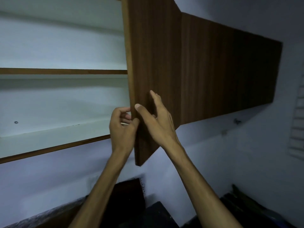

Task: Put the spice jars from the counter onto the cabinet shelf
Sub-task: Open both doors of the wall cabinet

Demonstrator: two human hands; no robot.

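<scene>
A brown wooden cabinet door stands swung open in the middle of the view. My left hand is curled around the door's front edge near its lower end. My right hand lies flat on the door's outer face, fingers spread, thumb at the edge. Left of the door, the white cabinet interior shows a lower shelf and an upper shelf, both bare where visible. No spice jars are in view.
A second, closed wooden door continues to the right along the pale wall. Dark objects lie on the counter at the bottom, including a dark board-like item leaning on the wall. A white slatted fixture sits at the right edge.
</scene>
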